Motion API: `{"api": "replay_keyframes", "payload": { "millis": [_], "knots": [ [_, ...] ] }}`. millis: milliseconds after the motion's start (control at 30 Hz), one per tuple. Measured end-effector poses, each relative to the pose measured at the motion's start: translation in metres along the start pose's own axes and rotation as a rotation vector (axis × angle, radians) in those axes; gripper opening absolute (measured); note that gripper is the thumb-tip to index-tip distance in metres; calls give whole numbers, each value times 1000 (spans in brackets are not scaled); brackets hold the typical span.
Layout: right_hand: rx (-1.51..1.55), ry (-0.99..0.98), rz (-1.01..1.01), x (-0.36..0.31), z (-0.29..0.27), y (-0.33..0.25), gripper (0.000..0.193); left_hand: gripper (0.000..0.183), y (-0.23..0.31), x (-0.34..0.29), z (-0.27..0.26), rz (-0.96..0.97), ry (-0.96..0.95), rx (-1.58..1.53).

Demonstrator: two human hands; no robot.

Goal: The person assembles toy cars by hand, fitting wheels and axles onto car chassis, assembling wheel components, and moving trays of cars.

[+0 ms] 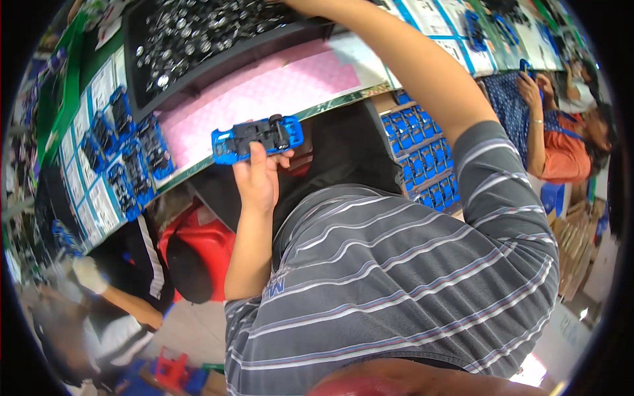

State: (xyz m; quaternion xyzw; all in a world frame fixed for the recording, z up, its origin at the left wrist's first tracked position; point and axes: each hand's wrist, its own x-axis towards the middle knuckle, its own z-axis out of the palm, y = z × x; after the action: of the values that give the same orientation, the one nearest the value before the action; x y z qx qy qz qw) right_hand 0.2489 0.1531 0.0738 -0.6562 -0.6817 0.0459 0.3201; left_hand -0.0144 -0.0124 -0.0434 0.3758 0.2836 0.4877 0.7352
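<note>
My left hand (257, 181) is closed around a blue toy car body (228, 146) with black parts showing in its open side. The thumb presses on the car, which I hold level just off the table's front edge. My right arm stretches far forward over the table. Only part of my right hand (294, 3) shows at the top edge, by the far right of a black tray (224, 69); its fingers are cut off from sight. Many small black wheels with silvery centres (205, 30) fill that tray.
A pink mat (271, 89) covers the table before me. Several blue car bodies (135, 162) stand at the left. Boxed rows of blue cars (422, 162) sit below the table at right. A red stool (205, 244) and co-workers (561, 145) are nearby.
</note>
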Motion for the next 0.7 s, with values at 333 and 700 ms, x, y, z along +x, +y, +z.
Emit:
{"api": "replay_keyframes", "payload": {
  "millis": [333, 700],
  "knots": [
    [414, -210, -203, -119, 18, -83, 32, 38, -7, 15, 14, -85, -81, 118],
    [399, -319, -245, -138, 24, -75, 28, 36, -8, 5, 12, -91, -159, 159]
  ]
}}
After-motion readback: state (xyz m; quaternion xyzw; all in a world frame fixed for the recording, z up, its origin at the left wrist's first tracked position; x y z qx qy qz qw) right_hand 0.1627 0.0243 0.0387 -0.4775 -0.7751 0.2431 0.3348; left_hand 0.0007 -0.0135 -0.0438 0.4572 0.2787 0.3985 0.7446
